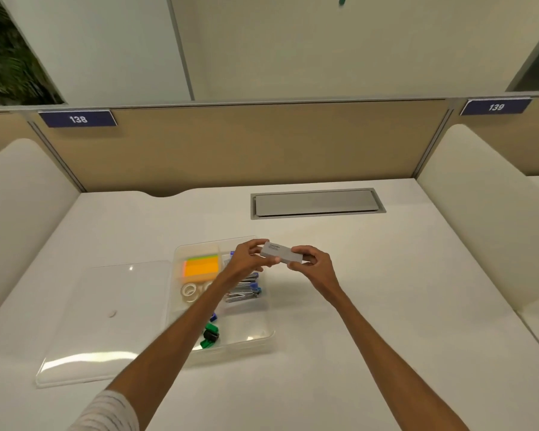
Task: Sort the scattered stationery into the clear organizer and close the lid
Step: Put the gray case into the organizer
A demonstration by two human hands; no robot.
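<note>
The left forearm hides part of the clear organizer [262, 335]; its lid [106, 318] lies open to the left. Beyond, left hand [246, 259] and right hand [311, 265] together grip a small grey box [280, 253] above the organizer's far right corner; its print is unreadable.

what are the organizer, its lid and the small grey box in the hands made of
Organizer: clear, glossy plastic by the look; its contents show through the walls.
Lid: the same clear plastic, lying flat left of it, with bright glare along its near edge.
Grey box: probably matte card, with sharp edges, small print and no shine. Both hands, left and right, pinch its ends.
</note>
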